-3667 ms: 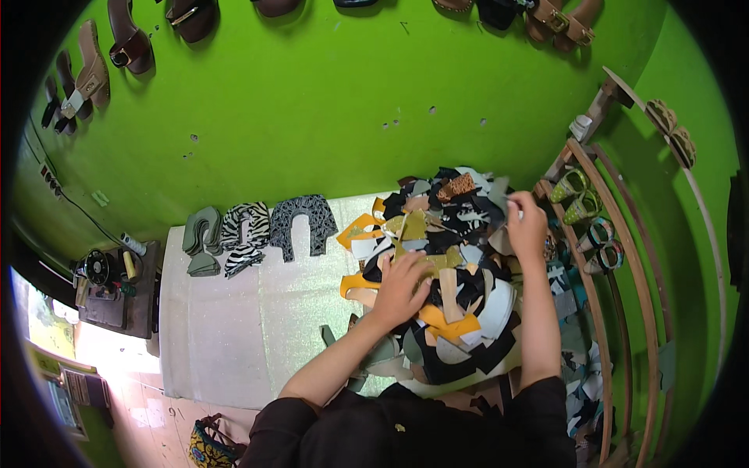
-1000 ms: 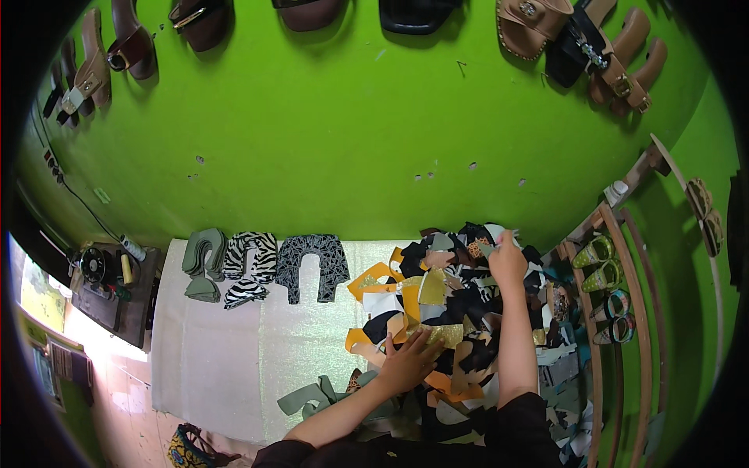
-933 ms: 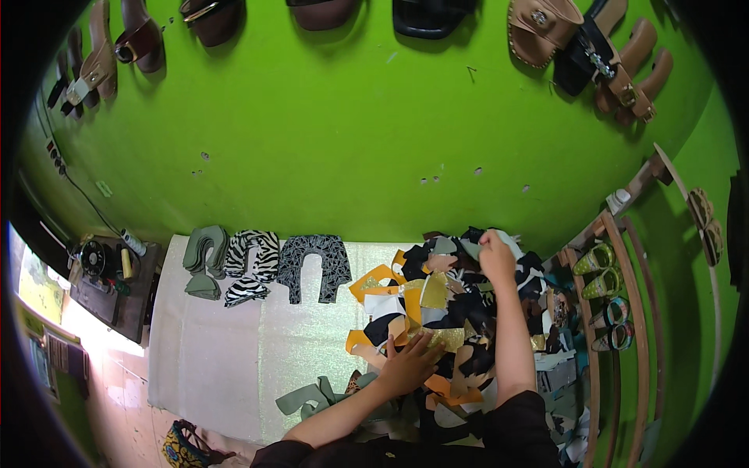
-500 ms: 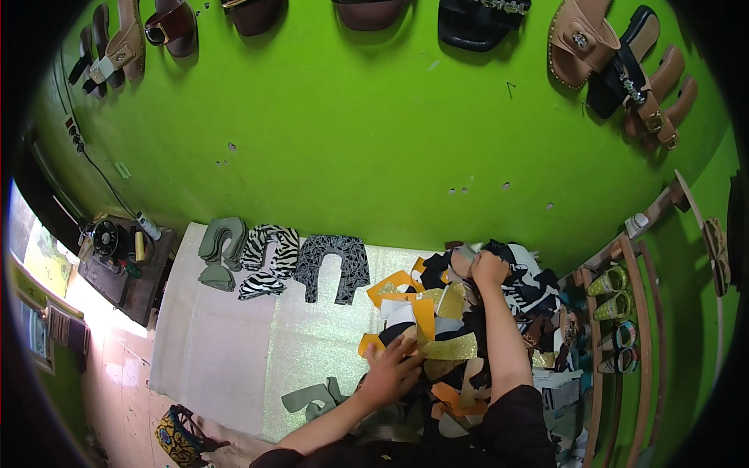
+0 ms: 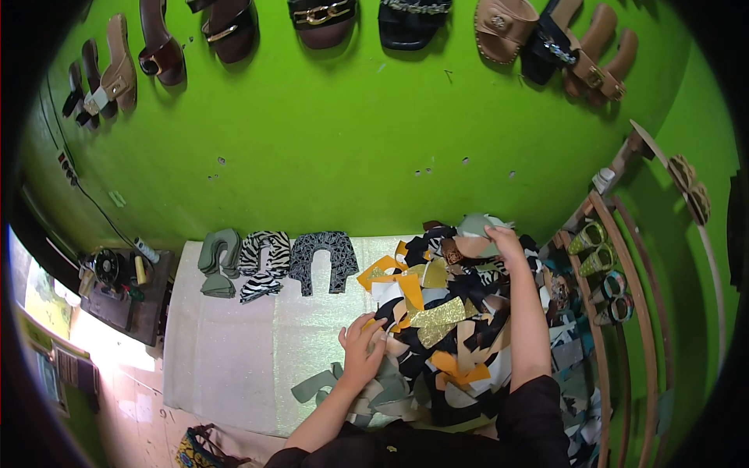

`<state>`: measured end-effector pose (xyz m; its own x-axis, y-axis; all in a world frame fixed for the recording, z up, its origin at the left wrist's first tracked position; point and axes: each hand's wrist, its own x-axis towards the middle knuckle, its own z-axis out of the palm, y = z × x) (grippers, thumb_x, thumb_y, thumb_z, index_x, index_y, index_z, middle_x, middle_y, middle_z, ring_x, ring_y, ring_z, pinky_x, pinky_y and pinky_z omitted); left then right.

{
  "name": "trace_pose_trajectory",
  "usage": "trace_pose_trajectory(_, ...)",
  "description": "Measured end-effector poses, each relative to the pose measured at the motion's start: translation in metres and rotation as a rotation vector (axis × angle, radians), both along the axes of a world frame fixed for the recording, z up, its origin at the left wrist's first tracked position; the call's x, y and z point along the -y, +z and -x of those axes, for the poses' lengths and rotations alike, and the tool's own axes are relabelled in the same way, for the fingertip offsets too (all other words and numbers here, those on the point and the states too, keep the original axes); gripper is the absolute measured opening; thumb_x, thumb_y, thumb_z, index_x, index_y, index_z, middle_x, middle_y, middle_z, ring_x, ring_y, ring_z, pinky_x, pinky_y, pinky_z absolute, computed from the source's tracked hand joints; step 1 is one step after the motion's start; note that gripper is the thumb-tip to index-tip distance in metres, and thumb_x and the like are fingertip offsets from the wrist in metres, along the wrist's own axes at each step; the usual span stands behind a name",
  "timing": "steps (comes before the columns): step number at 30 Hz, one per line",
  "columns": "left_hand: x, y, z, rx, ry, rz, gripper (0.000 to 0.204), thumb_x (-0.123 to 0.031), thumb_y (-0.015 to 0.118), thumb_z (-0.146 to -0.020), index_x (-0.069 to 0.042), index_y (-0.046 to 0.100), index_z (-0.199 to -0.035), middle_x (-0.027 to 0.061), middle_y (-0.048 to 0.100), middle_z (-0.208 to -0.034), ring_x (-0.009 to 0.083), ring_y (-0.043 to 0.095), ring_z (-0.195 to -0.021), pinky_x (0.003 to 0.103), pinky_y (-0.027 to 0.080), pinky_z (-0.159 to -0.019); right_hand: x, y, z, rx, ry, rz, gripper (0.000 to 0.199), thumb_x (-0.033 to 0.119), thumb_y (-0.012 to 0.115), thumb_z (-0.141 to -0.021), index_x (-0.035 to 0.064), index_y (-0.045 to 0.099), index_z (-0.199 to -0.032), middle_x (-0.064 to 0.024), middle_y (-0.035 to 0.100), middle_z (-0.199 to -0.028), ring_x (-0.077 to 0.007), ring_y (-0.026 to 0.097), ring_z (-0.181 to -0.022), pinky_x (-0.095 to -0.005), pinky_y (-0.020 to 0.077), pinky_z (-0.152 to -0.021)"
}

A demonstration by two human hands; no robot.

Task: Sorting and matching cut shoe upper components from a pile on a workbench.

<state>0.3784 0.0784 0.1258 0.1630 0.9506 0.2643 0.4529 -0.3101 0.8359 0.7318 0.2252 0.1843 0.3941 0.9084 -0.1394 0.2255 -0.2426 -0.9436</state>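
At the far edge of a heap of material scraps (image 5: pixel 437 321), my right hand (image 5: pixel 507 245) is closed on a grey-green material piece (image 5: pixel 473 226). A beige patch shows at the lower side of this piece. My left hand (image 5: pixel 362 349) rests at the heap's left edge with fingers apart, close to black and orange scraps, and holds nothing that I can see. A glittery gold scrap (image 5: pixel 438 318) lies between the two hands. Just below my left hand are loose grey-green cut pieces (image 5: pixel 312 386).
Grey-green pieces (image 5: pixel 219 253), zebra-striped pieces (image 5: pixel 264 253) and black-patterned U-shaped pieces (image 5: pixel 324 253) lie along the pale table's (image 5: pixel 222 355) far side. Sandals (image 5: pixel 328 23) hang on the green wall. A wooden rack (image 5: pixel 616 312) holding sandals stands at right, a sewing machine (image 5: pixel 105 265) at left.
My right hand has lifted out of the heap's far part with the grey-green piece in it. My left hand has drawn back left to the heap's edge. The view has shifted right.
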Motion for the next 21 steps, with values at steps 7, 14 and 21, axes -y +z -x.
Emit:
trace_pose_trajectory(7, 0.021, -0.001, 0.016, 0.103, 0.014, -0.076, 0.027, -0.012, 0.058, -0.079, -0.007, 0.062, -0.105, 0.0116, 0.056, -0.111, 0.0274, 0.05, -0.108, 0.037, 0.029, -0.096, 0.046, -0.015, 0.006, 0.649, 0.008, 0.073, 0.036, 0.032, 0.056, -0.082, -0.0032, 0.062, -0.075, -0.0195, 0.06, -0.064, -0.0334, 0.06, -0.062, -0.041, 0.044, -0.059)
trace_pose_trajectory(14, 0.027, 0.012, 0.005, 0.367, -0.204, 0.156, 0.035, -0.009, 0.062, -0.082, -0.002, 0.054, -0.115, 0.0131, 0.055, -0.112, 0.0225, 0.055, -0.101, 0.033, 0.044, -0.085, 0.137, 0.014, 0.116, 0.084, 0.217, -0.249, 0.022, 0.021, 0.062, -0.083, 0.0, 0.066, -0.088, -0.001, 0.063, -0.071, -0.007, 0.054, -0.063, -0.0243, 0.044, -0.057)
trace_pose_trajectory(21, 0.032, 0.018, 0.014, 0.825, -0.36, 0.525, 0.03, -0.009, 0.061, -0.086, 0.001, 0.053, -0.114, 0.0065, 0.058, -0.104, 0.0111, 0.057, -0.09, 0.023, 0.048, -0.077, 0.221, -0.004, 0.194, -0.298, 0.395, -0.185, 0.021, 0.018, 0.061, -0.087, 0.0002, 0.063, -0.097, 0.0012, 0.062, -0.075, -0.0028, 0.053, -0.067, -0.0192, 0.0432, -0.06)
